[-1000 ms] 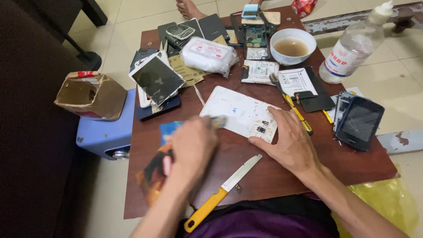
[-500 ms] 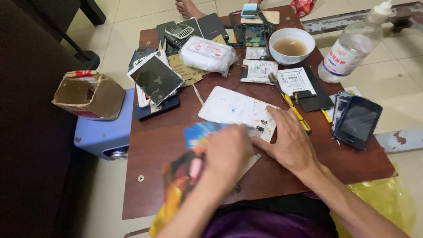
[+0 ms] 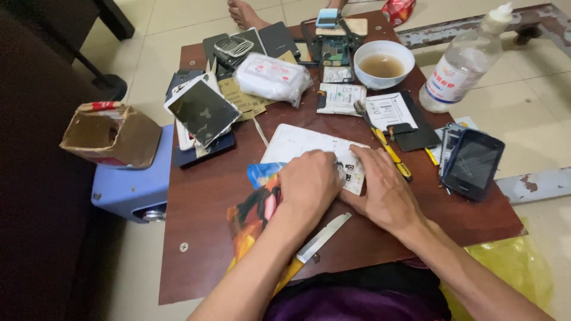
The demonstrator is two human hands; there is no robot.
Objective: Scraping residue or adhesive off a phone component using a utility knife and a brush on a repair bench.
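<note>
both hands rest together on a white sheet [image 3: 297, 142] near the middle of the brown table [image 3: 202, 238]. the left hand [image 3: 309, 181] is curled, its fingers narrow and pressed on the sheet's near edge, over a colourful packet [image 3: 253, 211]. the right hand [image 3: 383, 190] lies just right of it, fingers close together on a small printed card [image 3: 355, 173]; whether it grips the card i cannot tell. a yellow-handled knife [image 3: 315, 244] lies nearer, a dark phone [image 3: 473, 163] at the right.

Bowl [image 3: 384, 64], plastic bottle [image 3: 459, 68], cardboard box [image 3: 112, 134].
</note>
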